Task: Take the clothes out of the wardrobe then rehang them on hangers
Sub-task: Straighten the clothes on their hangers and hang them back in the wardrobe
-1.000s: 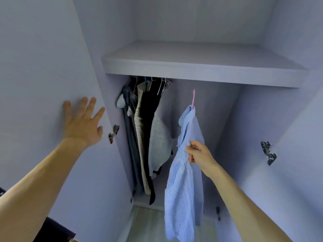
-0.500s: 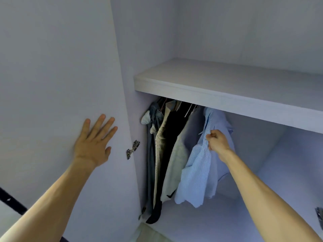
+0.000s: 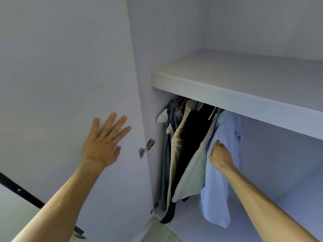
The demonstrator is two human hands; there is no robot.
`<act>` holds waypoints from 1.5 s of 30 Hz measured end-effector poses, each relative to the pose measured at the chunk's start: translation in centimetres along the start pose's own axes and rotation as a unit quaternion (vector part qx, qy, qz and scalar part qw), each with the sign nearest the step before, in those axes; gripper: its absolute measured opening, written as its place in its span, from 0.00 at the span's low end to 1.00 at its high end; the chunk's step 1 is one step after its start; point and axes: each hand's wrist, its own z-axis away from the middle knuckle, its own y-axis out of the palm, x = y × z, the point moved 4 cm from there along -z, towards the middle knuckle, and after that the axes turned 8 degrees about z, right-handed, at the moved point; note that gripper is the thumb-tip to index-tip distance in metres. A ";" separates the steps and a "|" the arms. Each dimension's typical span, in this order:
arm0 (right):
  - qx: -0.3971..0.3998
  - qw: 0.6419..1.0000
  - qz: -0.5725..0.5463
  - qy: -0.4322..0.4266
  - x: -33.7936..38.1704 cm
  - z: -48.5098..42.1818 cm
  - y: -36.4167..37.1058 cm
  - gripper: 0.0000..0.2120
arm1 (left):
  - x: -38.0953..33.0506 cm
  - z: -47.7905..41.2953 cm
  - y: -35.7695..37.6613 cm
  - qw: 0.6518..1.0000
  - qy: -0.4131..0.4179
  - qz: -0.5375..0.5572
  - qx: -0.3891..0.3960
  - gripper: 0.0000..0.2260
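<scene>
Shirt (image 3: 227, 130) now hangs beneath shelf (image 3: 227, 95), no longer out before it; right hand (image 3: 221, 157) grips it, left hand (image 3: 103, 147) flat, open on door (image 3: 61, 67); release seems next

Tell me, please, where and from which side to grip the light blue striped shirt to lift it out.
Probably at the shoulders of the light blue striped shirt, under the white shelf, reaching from the front right: that side is open, while the pale grey garment hangs against its left. The right hand grips the front edge lower, which would only tug cloth.
</scene>
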 end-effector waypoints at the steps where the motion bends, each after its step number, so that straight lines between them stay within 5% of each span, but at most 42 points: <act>1: 0.000 1.000 0.000 -0.009 0.5 -0.1 0.3 0.22 | -0.2 0.2 -0.1 1.000 -0.002 -0.002 0.002 0.37; 7: 0.015 0.999 -0.015 -0.040 1.2 -0.4 0.3 0.18 | -0.4 0.2 -0.6 0.998 -0.013 -0.038 0.054 0.38; 11: 0.029 0.999 -0.018 -0.022 -1.5 0.3 -0.9 0.02 | -0.6 0.4 -1.8 0.996 -0.019 -0.012 0.089 0.38; 12: 0.034 0.999 -0.021 -0.014 -2.0 0.6 -1.2 0.03 | -0.6 0.6 -2.1 0.995 -0.024 0.004 0.096 0.38; 15: 0.032 0.999 -0.023 -0.013 -2.4 2.8 -2.1 0.28 | -0.9 2.2 -3.0 0.986 -0.049 0.090 0.128 0.38; 21: -0.039 0.979 -0.120 -0.162 3.0 11.8 -3.8 0.26 | -1.8 13.4 -3.5 0.895 -0.195 0.348 0.199 0.33; 27: -0.002 0.921 -0.162 -0.355 13.8 27.4 -0.4 0.19 | -1.4 34.8 -4.2 0.828 -0.316 0.390 0.249 0.30; 30: 0.051 0.877 -0.144 -0.456 18.7 36.6 3.0 0.18 | -1.3 47.8 -5.7 0.775 -0.412 0.381 0.292 0.30; 35: 0.153 0.774 -0.099 -0.606 25.1 50.7 8.9 0.18 | -2.3 67.9 -11.4 0.636 -0.596 0.332 0.360 0.28; 45: 0.236 0.498 0.017 -0.834 31.1 74.8 14.3 0.19 | -12.5 90.5 -29.4 0.392 -0.838 0.201 0.323 0.28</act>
